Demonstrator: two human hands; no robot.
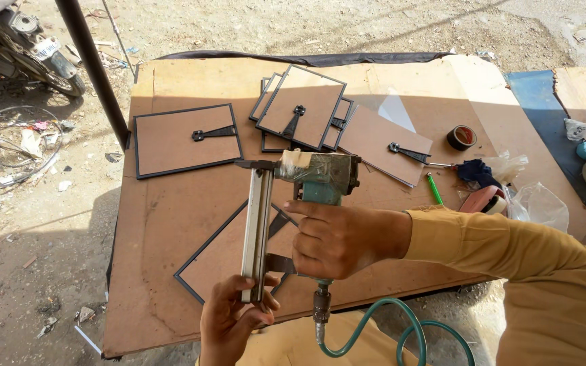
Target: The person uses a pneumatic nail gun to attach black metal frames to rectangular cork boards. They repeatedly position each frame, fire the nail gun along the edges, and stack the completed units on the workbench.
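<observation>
My right hand (pixel 337 240) grips the handle of a green pneumatic staple gun (pixel 320 177) held above the brown board table (pixel 171 224). My left hand (pixel 232 318) pinches the lower end of the gun's long metal magazine (pixel 258 230). A green coiled air hose (pixel 401 335) runs from the bottom of the handle. Under the gun lies a black-framed picture back (pixel 222 254) with a stand strut.
Several framed backs lie on the table: one at the left (pixel 184 139), a stack at the centre (pixel 303 108), one at the right (pixel 384 142). A tape roll (pixel 461 137), a green pen (pixel 435 189), plastic bags (pixel 540 203) and a dark pole (pixel 93 68) are nearby.
</observation>
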